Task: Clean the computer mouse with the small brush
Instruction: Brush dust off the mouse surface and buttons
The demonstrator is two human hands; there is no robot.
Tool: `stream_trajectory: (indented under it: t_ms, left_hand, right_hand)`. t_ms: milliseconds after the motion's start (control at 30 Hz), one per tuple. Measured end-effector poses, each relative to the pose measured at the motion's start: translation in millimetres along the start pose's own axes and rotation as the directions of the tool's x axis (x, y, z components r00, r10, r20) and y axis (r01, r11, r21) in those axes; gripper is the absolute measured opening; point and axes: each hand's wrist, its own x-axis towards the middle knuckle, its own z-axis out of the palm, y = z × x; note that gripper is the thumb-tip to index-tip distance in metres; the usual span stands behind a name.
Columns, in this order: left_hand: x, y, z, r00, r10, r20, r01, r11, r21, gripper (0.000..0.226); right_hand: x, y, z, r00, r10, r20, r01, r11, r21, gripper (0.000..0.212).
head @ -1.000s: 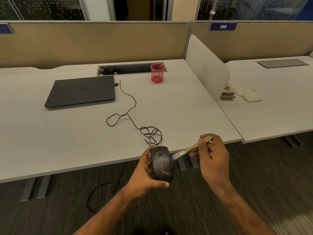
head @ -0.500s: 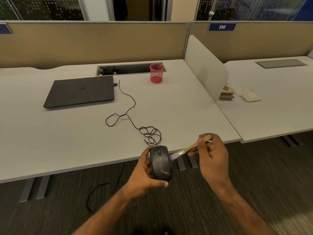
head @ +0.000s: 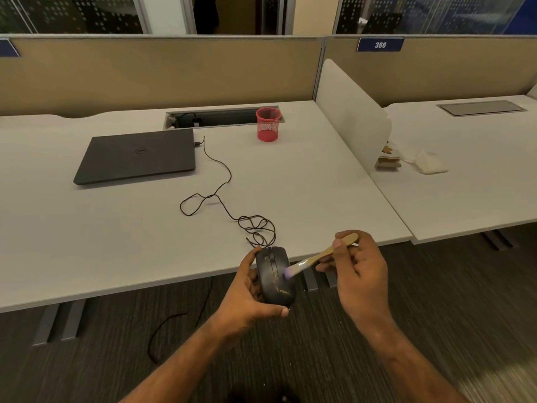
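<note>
A black wired computer mouse (head: 274,274) is held in front of the desk's near edge, top side up, by my left hand (head: 247,298), which wraps it from the left and below. My right hand (head: 360,271) pinches a small brush (head: 316,258) with a wooden handle. The brush's pale bristle tip rests on the right side of the mouse's top, beside the scroll wheel. The mouse's thin black cable (head: 220,199) runs in loops across the desk to a closed laptop.
A closed dark laptop (head: 136,155) lies at the left of the white desk (head: 87,234). A red mesh pen cup (head: 268,124) stands by the cable slot at the back. A white divider panel (head: 348,117) separates the neighbouring desk, which has packets on it. Loose cable lies on the carpet.
The brush tip has moved left from just off the mouse's right edge onto its top surface. My left hand and the mouse have stayed nearly still.
</note>
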Motion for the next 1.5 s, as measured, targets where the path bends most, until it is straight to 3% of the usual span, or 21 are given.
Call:
stream_trajectory:
  t_ms: [133, 267, 433, 600, 733, 900, 1033, 1167, 1333, 1500]
  left_hand:
    - [2, 3, 0, 1.0, -0.002, -0.026, 0.003, 1.0, 0.023, 0.126]
    - [3, 3, -4, 0.999, -0.013, -0.042, 0.013, 1.0, 0.012, 0.124]
    - [6, 2, -4, 0.999, -0.027, -0.04, 0.027, 1.0, 0.01, 0.125]
    - [8, 5, -1, 0.999, -0.024, -0.045, 0.025, 0.999, 0.03, 0.131]
    - [10, 7, -4, 0.999, -0.024, -0.047, 0.025, 1.0, 0.002, 0.133]
    - [13, 7, -3, 0.998, -0.03, -0.054, 0.03, 1.0, 0.0, 0.132]
    - [16, 7, -2, 0.997, -0.03, -0.065, 0.032, 0.999, 0.03, 0.131]
    - [17, 6, -5, 0.998, -0.027, -0.063, 0.029, 0.999, 0.024, 0.129]
    - [20, 4, -10, 0.998, -0.02, -0.06, 0.019, 1.0, -0.004, 0.13]
    - [21, 5, -8, 0.998, -0.017, -0.066, 0.017, 1.0, -0.006, 0.13]
  right_hand:
    - [-7, 2, 4, 0.999, -0.009, 0.052, 0.011, 0.999, -0.037, 0.008]
    - [-5, 4, -3, 1.0, -0.01, 0.008, 0.01, 0.995, -0.097, 0.018]
    - [-6, 0, 0, 0.999, -0.04, 0.013, 0.04, 0.999, -0.013, 0.008]
    - [-12, 7, 5, 0.998, -0.033, 0.059, 0.037, 0.997, -0.069, 0.009]
    - [-7, 7, -5, 0.999, -0.026, 0.027, 0.028, 0.994, -0.11, 0.024]
    - [-4, 2, -2, 0.997, -0.072, 0.011, 0.072, 0.997, -0.042, 0.011]
    - [-9, 6, 3, 0.994, -0.056, 0.091, 0.059, 0.998, -0.036, 0.019]
    - [-7, 14, -7, 0.997, -0.018, 0.069, 0.024, 0.996, -0.081, 0.021]
    - [-2, 11, -9, 0.999, -0.038, 0.028, 0.039, 0.999, -0.031, 0.009]
    - [-1, 12, 0, 0.997, -0.028, 0.073, 0.026, 0.999, 0.024, 0.008]
